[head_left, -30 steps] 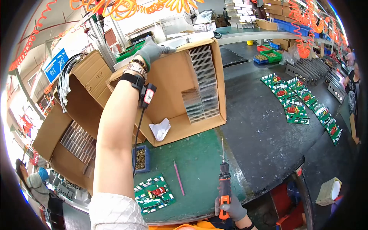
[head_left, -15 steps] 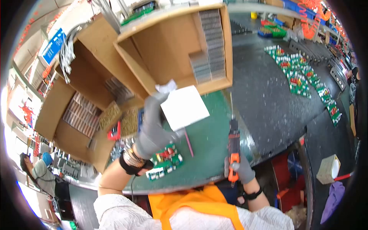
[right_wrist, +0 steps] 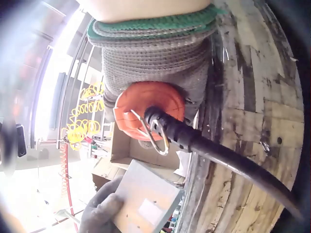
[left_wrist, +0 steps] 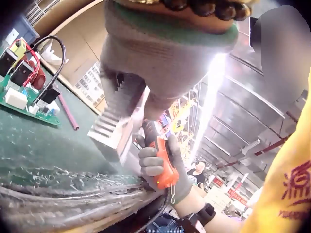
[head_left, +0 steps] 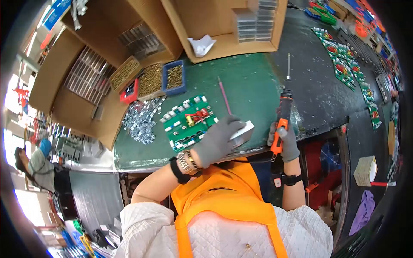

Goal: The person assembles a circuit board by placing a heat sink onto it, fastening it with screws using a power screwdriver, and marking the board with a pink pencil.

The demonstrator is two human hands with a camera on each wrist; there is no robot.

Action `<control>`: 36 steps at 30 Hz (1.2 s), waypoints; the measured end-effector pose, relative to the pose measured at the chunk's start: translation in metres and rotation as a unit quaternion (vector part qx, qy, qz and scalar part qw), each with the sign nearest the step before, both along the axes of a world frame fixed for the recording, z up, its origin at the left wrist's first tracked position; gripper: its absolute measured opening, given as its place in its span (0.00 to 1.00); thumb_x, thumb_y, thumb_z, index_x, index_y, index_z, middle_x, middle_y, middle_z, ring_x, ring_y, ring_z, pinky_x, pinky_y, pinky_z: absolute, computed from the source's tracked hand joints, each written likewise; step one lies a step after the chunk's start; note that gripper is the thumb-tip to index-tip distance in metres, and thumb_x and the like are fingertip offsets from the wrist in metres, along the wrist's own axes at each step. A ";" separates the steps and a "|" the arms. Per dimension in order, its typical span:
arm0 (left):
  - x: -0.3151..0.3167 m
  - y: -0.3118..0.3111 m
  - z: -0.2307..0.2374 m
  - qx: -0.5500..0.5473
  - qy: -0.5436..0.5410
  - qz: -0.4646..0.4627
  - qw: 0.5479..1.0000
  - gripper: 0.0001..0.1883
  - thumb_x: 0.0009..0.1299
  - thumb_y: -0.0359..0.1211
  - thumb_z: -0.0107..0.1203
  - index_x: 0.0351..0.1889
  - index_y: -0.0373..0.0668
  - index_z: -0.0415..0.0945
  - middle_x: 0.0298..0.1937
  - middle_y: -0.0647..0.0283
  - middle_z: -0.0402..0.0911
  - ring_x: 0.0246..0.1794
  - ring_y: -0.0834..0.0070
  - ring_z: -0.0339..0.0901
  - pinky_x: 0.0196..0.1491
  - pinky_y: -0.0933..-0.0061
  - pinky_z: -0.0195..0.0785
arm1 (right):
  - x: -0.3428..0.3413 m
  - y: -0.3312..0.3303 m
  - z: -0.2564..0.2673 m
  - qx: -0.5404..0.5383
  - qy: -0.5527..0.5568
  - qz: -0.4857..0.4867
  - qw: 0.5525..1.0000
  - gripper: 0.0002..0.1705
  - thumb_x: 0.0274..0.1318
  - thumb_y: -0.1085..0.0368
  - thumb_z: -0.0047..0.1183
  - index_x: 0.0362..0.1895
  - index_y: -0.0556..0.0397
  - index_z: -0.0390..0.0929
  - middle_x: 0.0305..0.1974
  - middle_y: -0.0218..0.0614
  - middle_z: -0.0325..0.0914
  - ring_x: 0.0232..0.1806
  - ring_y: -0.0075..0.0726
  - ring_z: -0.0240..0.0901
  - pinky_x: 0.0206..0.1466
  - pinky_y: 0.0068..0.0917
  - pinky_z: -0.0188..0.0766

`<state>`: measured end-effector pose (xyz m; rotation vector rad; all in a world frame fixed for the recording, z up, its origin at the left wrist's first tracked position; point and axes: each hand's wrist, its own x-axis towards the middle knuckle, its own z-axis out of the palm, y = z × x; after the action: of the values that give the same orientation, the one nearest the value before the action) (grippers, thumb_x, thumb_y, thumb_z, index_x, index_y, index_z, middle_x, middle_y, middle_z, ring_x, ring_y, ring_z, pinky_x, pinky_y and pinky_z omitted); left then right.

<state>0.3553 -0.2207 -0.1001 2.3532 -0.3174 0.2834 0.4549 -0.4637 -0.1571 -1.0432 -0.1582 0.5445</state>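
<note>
As I look on from beside the bench, the person's orange apron [head_left: 223, 193] is nearest, with both gloved hands just in front of it. The left hand [head_left: 217, 142] pinches a finned metal block [head_left: 244, 134] between thumb and fingers, by the table's near edge; I can't tell whether the block touches the tabletop. Its fins show plainly from the left wrist, and from the right wrist I see a flat face bearing a pale square and small holes. The right hand [head_left: 289, 144] is wrapped round the orange-and-black handle of a power screwdriver [head_left: 282, 122], its bit pointing away from the body and well apart from the block. A dark cord runs from the handle's butt.

Beyond the left hand, on the green tabletop [head_left: 254, 86], lies a circuit board [head_left: 190, 122] with red and white components, and near it a pink pen-like stick [head_left: 224, 95]. A heap of small silvery pieces [head_left: 140, 122] sits to the board's left. Behind these stand a red tray [head_left: 129, 98] and a blue bin [head_left: 175, 89] of brassy bits. Farther back, a cardboard box [head_left: 241, 52] holds crumpled white paper [head_left: 201, 45] and stacked finned blocks [head_left: 260, 23]. More green circuit boards [head_left: 343, 71] line the dark bench [head_left: 312, 92] off to the right.
</note>
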 end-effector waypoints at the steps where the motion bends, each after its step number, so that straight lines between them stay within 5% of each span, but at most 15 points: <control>1: -0.005 -0.003 -0.002 0.034 -0.036 0.021 0.999 0.22 0.62 0.36 0.65 0.54 0.41 0.75 0.50 0.52 0.77 0.46 0.53 0.76 0.51 0.62 0.71 | 0.000 0.001 -0.001 0.000 -0.001 0.009 1.000 0.24 0.48 0.55 0.64 0.44 0.54 0.69 0.32 0.32 0.72 0.26 0.30 0.74 0.28 0.29 0.77; 6: -0.035 0.029 0.039 0.018 -0.008 0.049 0.999 0.19 0.64 0.31 0.60 0.54 0.43 0.76 0.46 0.54 0.82 0.46 0.55 0.79 0.50 0.61 0.73 | -0.008 0.003 0.010 -0.034 -0.024 -0.008 0.999 0.41 0.49 0.44 0.64 0.61 0.49 0.62 0.33 0.28 0.69 0.27 0.24 0.70 0.27 0.25 0.73; 8: -0.045 0.052 0.054 0.090 -0.158 0.115 0.977 0.15 0.64 0.32 0.62 0.49 0.40 0.78 0.45 0.53 0.82 0.43 0.55 0.80 0.44 0.62 0.73 | -0.011 0.002 0.008 -0.029 -0.024 -0.007 0.999 0.45 0.50 0.44 0.64 0.66 0.50 0.59 0.32 0.28 0.69 0.27 0.24 0.70 0.27 0.25 0.73; 9: -0.052 0.059 0.063 0.113 -0.147 0.133 0.974 0.15 0.64 0.31 0.61 0.48 0.40 0.79 0.45 0.53 0.83 0.43 0.55 0.80 0.44 0.62 0.73 | -0.011 0.000 0.006 -0.031 -0.019 -0.009 0.999 0.45 0.50 0.44 0.64 0.66 0.50 0.59 0.32 0.28 0.69 0.27 0.24 0.70 0.27 0.25 0.73; 11: -0.058 0.078 0.062 0.151 -0.131 0.149 0.968 0.14 0.62 0.28 0.60 0.47 0.41 0.80 0.45 0.54 0.83 0.43 0.54 0.80 0.45 0.62 0.73 | -0.007 -0.002 -0.002 -0.015 -0.026 0.022 0.999 0.38 0.53 0.51 0.63 0.63 0.50 0.61 0.33 0.30 0.72 0.27 0.27 0.73 0.28 0.27 0.76; 17: -0.067 0.090 0.027 0.182 -0.105 0.171 0.963 0.14 0.62 0.28 0.59 0.46 0.45 0.80 0.47 0.58 0.83 0.44 0.58 0.79 0.45 0.61 0.72 | -0.014 0.003 -0.001 -0.049 -0.002 0.027 0.998 0.25 0.50 0.51 0.62 0.44 0.54 0.69 0.31 0.32 0.72 0.26 0.27 0.74 0.28 0.27 0.76; 21: -0.064 0.087 0.013 0.177 -0.120 0.173 0.961 0.14 0.60 0.26 0.60 0.45 0.42 0.80 0.46 0.58 0.83 0.42 0.57 0.80 0.43 0.63 0.72 | -0.013 0.002 -0.002 -0.067 -0.013 0.047 0.997 0.32 0.49 0.47 0.64 0.51 0.50 0.66 0.33 0.30 0.71 0.27 0.25 0.72 0.27 0.25 0.75; 26: -0.064 0.090 0.002 0.180 -0.116 0.181 0.960 0.13 0.61 0.26 0.60 0.46 0.43 0.80 0.46 0.58 0.83 0.42 0.57 0.80 0.44 0.63 0.72 | -0.017 0.007 0.009 -0.052 0.008 0.012 0.999 0.23 0.49 0.54 0.60 0.44 0.54 0.70 0.30 0.32 0.72 0.25 0.26 0.73 0.28 0.27 0.76; 36: -0.064 0.089 0.006 0.155 -0.090 0.195 0.964 0.13 0.62 0.25 0.58 0.46 0.43 0.81 0.46 0.57 0.83 0.43 0.56 0.80 0.46 0.63 0.73 | -0.014 0.005 0.006 -0.046 0.013 0.024 0.999 0.24 0.48 0.53 0.63 0.43 0.54 0.69 0.30 0.32 0.72 0.25 0.26 0.73 0.27 0.26 0.76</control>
<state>0.2912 -0.1312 -0.0937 2.6972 0.0268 0.6806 0.4406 -0.4586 -0.1513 -1.1237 -0.1356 0.6134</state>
